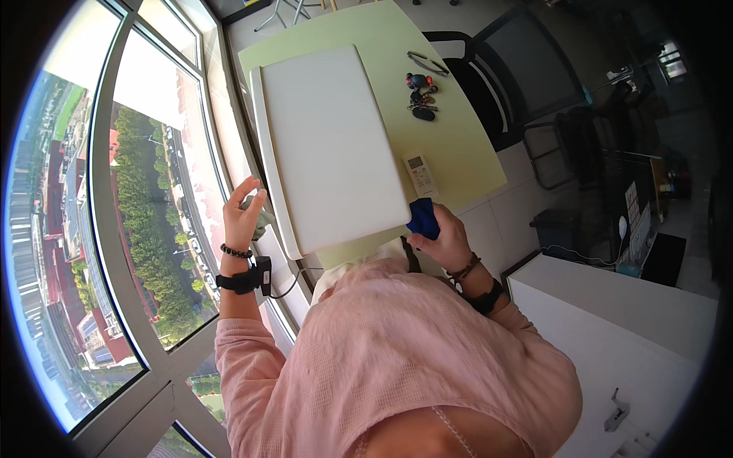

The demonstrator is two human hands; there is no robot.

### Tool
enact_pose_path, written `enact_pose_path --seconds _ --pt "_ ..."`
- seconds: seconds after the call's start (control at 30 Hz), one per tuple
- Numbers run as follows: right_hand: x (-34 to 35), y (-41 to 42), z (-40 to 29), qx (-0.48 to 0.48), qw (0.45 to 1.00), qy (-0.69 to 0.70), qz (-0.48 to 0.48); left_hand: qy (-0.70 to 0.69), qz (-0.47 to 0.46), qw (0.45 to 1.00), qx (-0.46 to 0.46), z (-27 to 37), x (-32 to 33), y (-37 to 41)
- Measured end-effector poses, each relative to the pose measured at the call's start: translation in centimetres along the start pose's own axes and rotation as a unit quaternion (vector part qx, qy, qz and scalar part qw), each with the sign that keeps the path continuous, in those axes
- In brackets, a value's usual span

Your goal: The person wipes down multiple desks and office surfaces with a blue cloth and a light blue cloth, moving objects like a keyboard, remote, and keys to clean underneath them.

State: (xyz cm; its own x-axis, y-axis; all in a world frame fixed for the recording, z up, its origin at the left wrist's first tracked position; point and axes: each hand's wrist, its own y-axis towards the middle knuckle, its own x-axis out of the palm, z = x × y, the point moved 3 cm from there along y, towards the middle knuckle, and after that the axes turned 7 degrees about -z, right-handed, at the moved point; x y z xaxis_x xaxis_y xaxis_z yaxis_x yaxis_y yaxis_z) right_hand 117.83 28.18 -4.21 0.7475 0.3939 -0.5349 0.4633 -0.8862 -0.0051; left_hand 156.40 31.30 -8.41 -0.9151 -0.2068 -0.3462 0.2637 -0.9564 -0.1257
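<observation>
My right hand [449, 237] grips a bunched dark blue cloth [424, 218] beside the near right corner of a large white panel [332, 143]. The panel lies on a pale green table [458, 137] and has a raised white rim along its left edge. Left of that rim, over the window sill, is my left hand [243, 212], its thumb and fingers bent around a grey-green crumpled cloth [261, 224]. That cloth is partly hidden by the hand, and how firmly it is held is hard to see.
A white remote control [421, 173], a bunch of keys [422, 98] and folded eyeglasses [428, 63] lie right of the panel. A black mesh chair [521, 68] stands against the table's right side. Tall windows [154, 200] line the left. A white cabinet [607, 320] is at lower right.
</observation>
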Motion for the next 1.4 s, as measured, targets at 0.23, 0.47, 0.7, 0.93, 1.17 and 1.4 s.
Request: enact_pose_path --seconds 0.23,0.47,0.7,0.93,1.17,1.4 --pt "3.9 0.6 0.0 0.070 0.995 -0.075 -0.007 -0.215 -0.162 0.963 0.013 4.6 2.3 10.9" --pt "5.2 1.0 0.4 0.104 0.994 -0.017 -0.017 -0.177 -0.126 0.976 0.020 4.8 3.1 16.7" --pt "5.0 2.1 2.2 -0.034 0.997 -0.025 0.071 -0.141 -0.110 0.984 -0.002 3.7 4.0 19.2" --pt "-0.6 6.4 5.6 -0.066 0.976 0.141 0.155 -0.093 -0.076 0.992 -0.040 3.1 3.4 18.7" --pt "-3.5 11.3 7.7 -0.088 0.964 0.210 0.136 -0.054 -0.047 0.994 -0.082 2.3 1.9 17.6" --pt "-1.2 10.9 10.5 -0.113 0.975 0.169 0.095 -0.103 -0.015 0.991 -0.089 1.6 6.9 16.7"
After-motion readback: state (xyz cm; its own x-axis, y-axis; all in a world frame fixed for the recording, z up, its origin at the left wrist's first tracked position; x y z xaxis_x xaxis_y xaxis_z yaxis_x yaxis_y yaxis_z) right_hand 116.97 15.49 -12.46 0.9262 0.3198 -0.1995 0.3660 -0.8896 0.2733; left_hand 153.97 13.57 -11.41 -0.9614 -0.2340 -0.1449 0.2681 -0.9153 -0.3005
